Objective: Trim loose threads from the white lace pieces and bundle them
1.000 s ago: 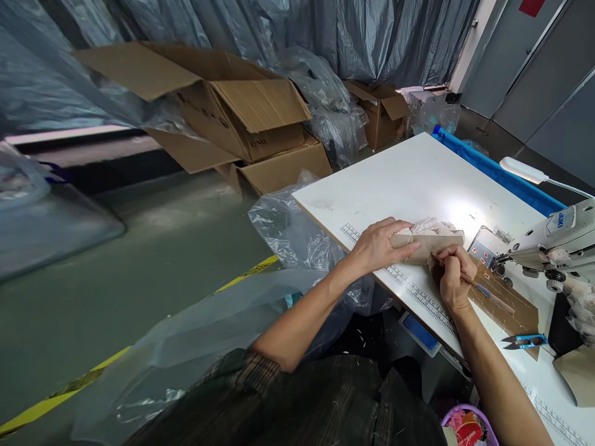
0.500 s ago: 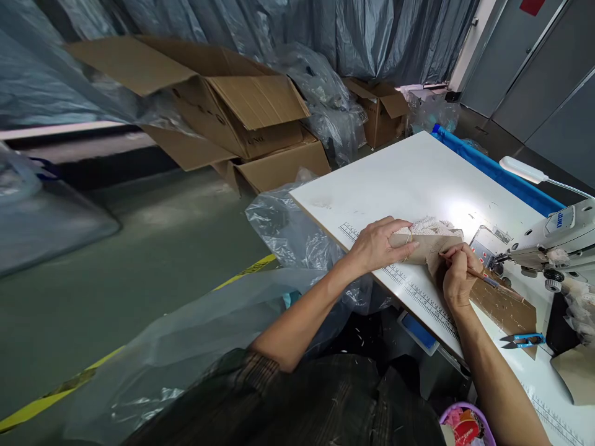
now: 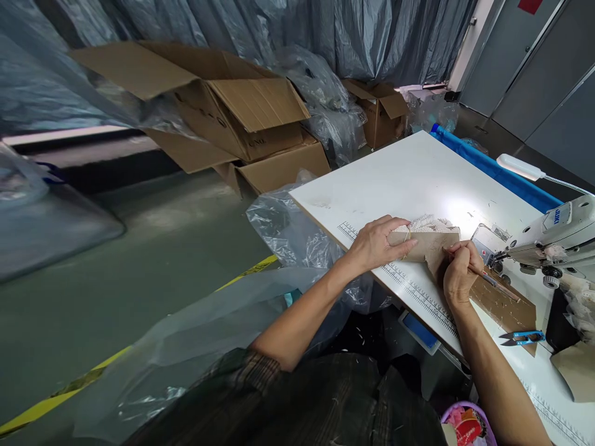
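My left hand (image 3: 375, 244) grips the left end of a bundle on the table, thumb in front and fingers over the top. The bundle is a piece of brown card (image 3: 421, 246) bent around white lace trim (image 3: 430, 223), with a thin rubber band (image 3: 408, 237) near my thumb. My right hand (image 3: 459, 272) is closed around a pen (image 3: 496, 284), its tip end at the card's right part and its shaft pointing back to the right. Faint marks show on the card. Under the pen's back end lies a flat brown board (image 3: 504, 306) with scraps of thread.
A sewing machine (image 3: 558, 229) with a lamp (image 3: 520, 166) stands at the right of the white table (image 3: 385, 167). Blue thread snips (image 3: 523, 338) lie near the board. Open cardboard boxes (image 3: 251, 114) and plastic bags are beyond the left edge. A purple bin (image 3: 469, 409) sits below.
My right hand and the pen tip have shifted slightly right along the card. My left hand keeps its grip, and the view has moved a little.
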`<state>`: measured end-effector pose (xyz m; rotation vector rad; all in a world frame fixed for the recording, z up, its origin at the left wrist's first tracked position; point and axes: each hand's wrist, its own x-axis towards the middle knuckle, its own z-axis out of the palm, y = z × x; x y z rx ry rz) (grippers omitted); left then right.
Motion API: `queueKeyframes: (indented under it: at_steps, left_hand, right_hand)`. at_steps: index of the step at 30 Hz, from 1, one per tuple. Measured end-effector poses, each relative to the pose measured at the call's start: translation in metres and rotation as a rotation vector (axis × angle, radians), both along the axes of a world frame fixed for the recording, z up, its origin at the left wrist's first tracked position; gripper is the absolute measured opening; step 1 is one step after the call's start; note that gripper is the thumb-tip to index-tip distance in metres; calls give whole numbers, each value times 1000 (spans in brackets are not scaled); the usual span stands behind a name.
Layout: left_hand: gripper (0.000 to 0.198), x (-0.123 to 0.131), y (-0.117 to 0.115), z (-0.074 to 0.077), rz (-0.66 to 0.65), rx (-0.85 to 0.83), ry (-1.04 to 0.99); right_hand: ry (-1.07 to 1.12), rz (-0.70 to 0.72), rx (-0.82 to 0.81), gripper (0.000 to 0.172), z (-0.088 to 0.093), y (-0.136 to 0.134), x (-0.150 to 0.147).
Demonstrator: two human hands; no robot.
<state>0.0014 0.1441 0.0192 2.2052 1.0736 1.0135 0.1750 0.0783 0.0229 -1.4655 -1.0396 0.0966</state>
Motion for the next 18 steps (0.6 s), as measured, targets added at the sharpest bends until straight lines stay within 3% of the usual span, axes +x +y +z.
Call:
queueKeyframes:
  at_steps: [4,8,12,15,18]
  left_hand:
    - [46,0,0,0,7,-3,7]
    - [51,1,-2,-1,-4,2,39]
    - [50,0,-4,1,-28,0,45]
    - [51,-6,-3,4,-34,-134,2]
    - [51,-10,-1,4,-53,-243,-44]
  right_hand:
    - [34,98,22,19,4,-4,1]
    - [179,91,200,15,14,-9,-7]
    - [-24,266,209,11,12,-8,-18]
    - [-187,397,177,14,1,-3,-19]
    - [-256,425,143,21,-8,0,-18]
